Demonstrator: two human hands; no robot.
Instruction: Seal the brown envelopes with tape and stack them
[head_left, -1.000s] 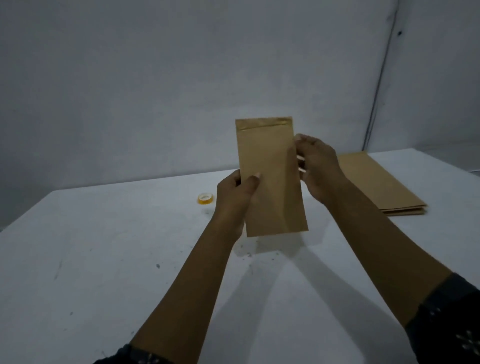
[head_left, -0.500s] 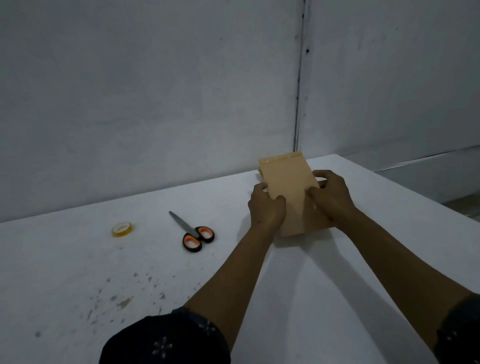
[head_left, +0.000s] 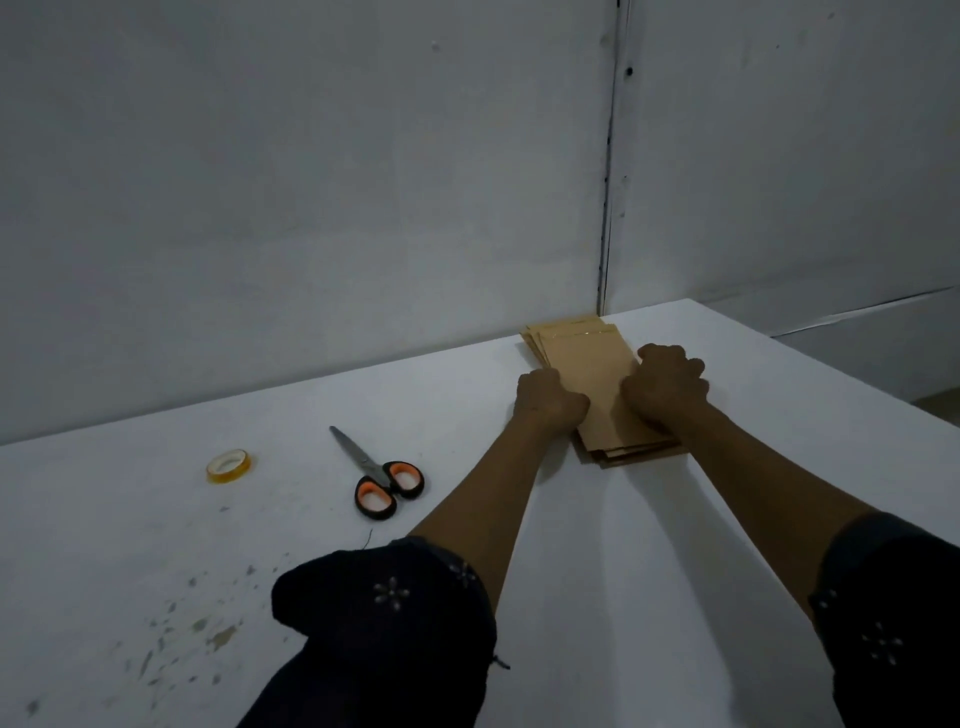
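Gripping the top brown envelope by its side edges, left hand and right hand curl fingers around it atop the envelope stack, two o'clock of the scissors.

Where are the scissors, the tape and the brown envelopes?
scissors (head_left: 382, 475), head view, on the pivot.
tape roll (head_left: 229, 466), head view, on its ring.
brown envelopes (head_left: 597, 374), head view, on the top envelope's face.

Matt brown paper envelopes under glossy tape strip, grey metal-bladed scissors, scuffed matt white table.
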